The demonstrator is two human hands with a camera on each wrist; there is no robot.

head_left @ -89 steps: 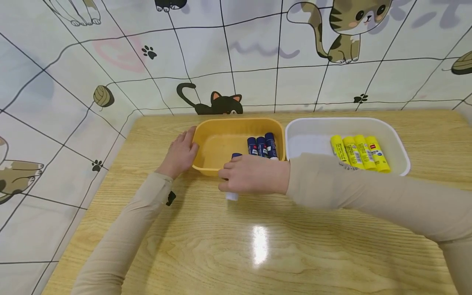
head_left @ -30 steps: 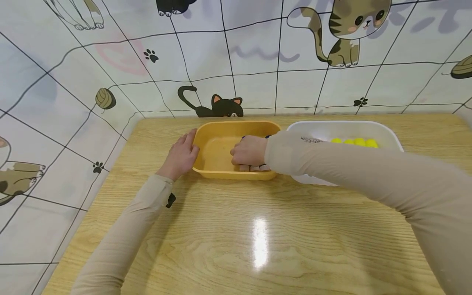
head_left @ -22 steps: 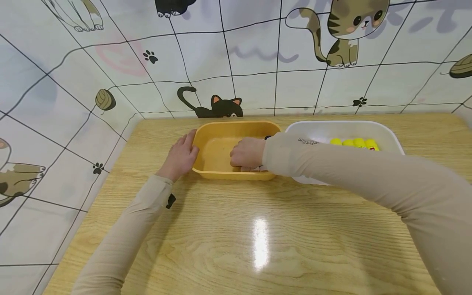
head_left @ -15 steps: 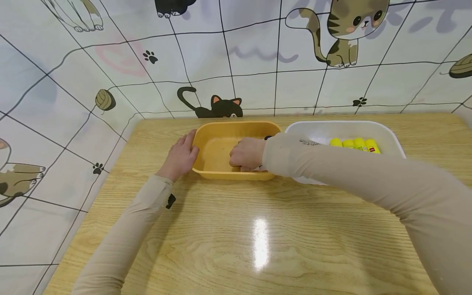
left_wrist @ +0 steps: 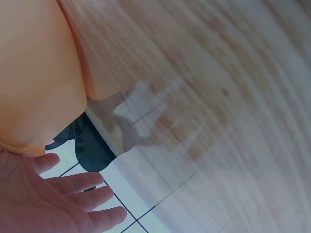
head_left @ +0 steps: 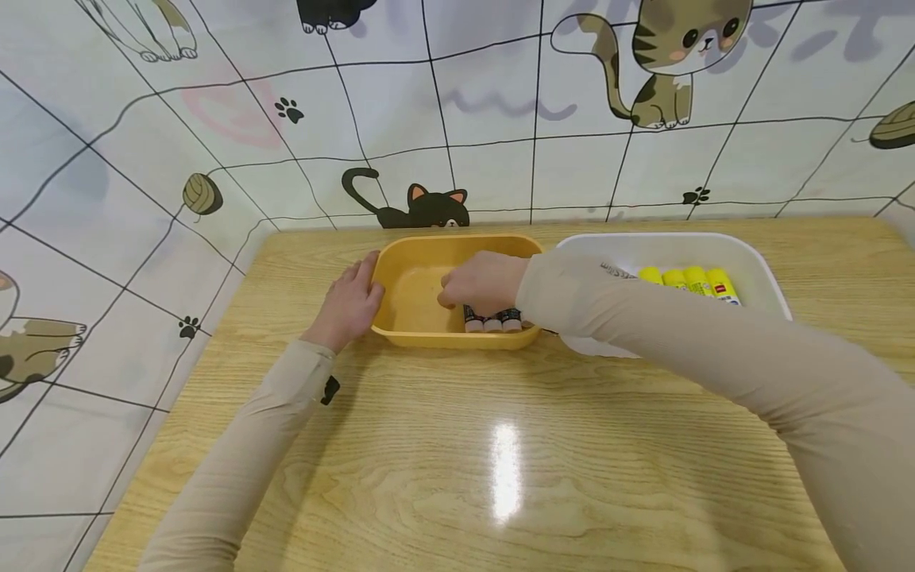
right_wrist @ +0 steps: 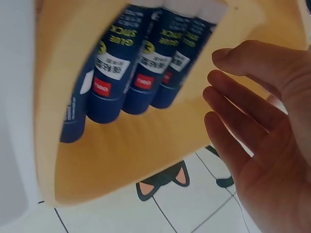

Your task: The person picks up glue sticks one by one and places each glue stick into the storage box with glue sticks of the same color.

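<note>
Against the left end of a yellow-orange plastic basket [head_left: 429, 341] rests my left hand [head_left: 346, 306]. In the left wrist view its fingers [left_wrist: 90, 196] are spread and loosely straight, by the basket's rim. My right hand [head_left: 484, 282] is over the inside of the basket. In the right wrist view that hand [right_wrist: 257, 116] has relaxed fingers with nothing between them, beside a row of blue glue sticks [right_wrist: 138, 73]. Several of these lie side by side at the basket's right end, white ends toward the person. In the head view the hand and sleeve hide part of them.
A white basket [head_left: 600, 348] stands to the right, close by the yellow one, with several yellow glue sticks [head_left: 696, 280] in it, partly behind the right sleeve. Wood-grain table [head_left: 400, 445] lies in front. A cat-patterned wall [head_left: 500, 175] rises behind.
Three seconds ago my right hand held a blue glue stick at the basket's front edge. The stick now lies in the row, released, and the hand has lifted slightly. The left hand stays put.
</note>
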